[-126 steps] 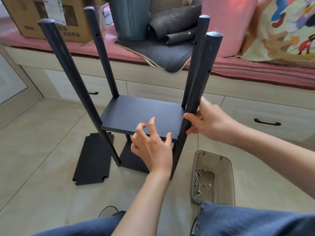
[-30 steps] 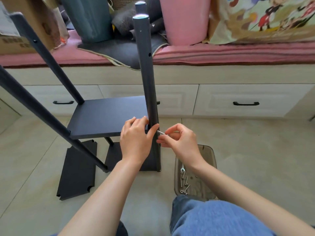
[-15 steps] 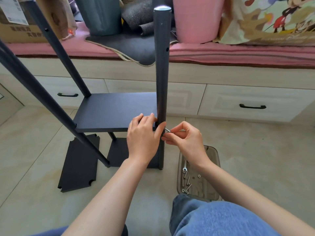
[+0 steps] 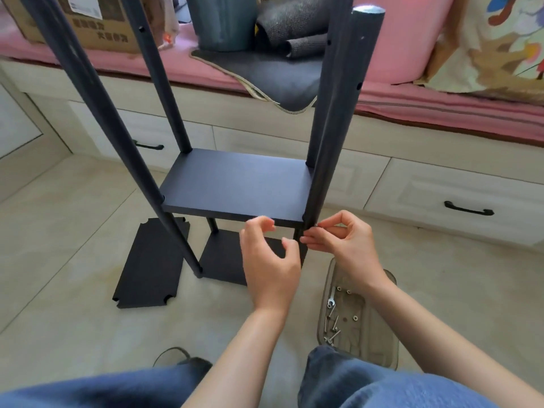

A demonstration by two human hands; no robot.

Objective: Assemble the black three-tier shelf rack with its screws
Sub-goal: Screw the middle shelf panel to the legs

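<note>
The right hand (image 4: 344, 242) pinches a screw (image 4: 314, 226) into the pole (image 4: 329, 148) at the middle shelf's (image 4: 235, 184) five-o'clock corner, fastening it, while the left hand (image 4: 269, 257) hovers with loosely curled, empty fingers.

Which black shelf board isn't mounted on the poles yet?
The notched board lying flat on the floor, left of the rack; the other two sit between the poles.
</note>
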